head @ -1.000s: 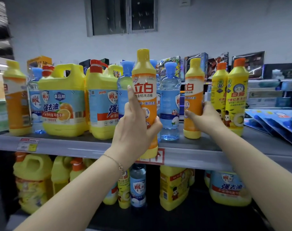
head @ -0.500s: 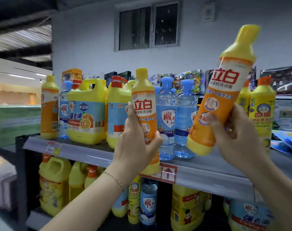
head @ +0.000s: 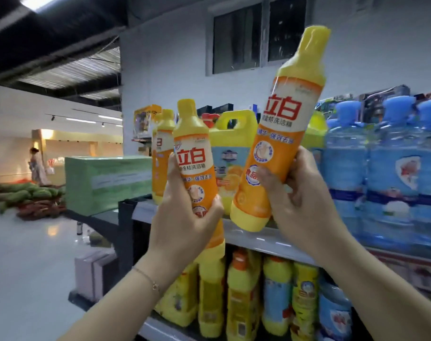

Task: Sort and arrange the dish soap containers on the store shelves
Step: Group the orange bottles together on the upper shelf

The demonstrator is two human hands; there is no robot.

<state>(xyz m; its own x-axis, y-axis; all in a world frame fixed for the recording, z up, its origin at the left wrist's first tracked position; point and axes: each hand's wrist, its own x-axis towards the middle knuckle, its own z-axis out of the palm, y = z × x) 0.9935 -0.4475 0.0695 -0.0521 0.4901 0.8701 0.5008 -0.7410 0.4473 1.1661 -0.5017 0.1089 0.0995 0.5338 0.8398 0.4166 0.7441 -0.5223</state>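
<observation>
The left hand (head: 184, 217) is gripping the lower half of an orange dish soap bottle (head: 194, 163), fingers clamped round its body, thumb lying up the label side. The bottle is standing nearly upright in the air, its yellow base hanging below the palm. Just beside it, the right hand (head: 300, 200) is clamped on a second orange bottle (head: 278, 134) of the same brand, held higher and tilted so its yellow cap is leaning up and away from the wrist. Both bottles are off the shelf, and their bodies are sitting close together without clearly touching.

Behind the left hand, a third matching bottle (head: 161, 156) is standing at the end of the upper shelf (head: 266, 239), with a yellow handled jug (head: 234, 148) behind the gap between the 2 hands. Beyond the right hand, blue bottles (head: 386, 173) are crowding the shelf. Under both hands, the lower shelf is holding more yellow containers (head: 244, 291).

Likely risks: each grip is sitting low on a tall, smooth bottle, so the tilted 1 could swing top-heavy and slip. Setting both down beside the matching bottle at the shelf's end, either base could nudge it over the edge or knock the jug.
</observation>
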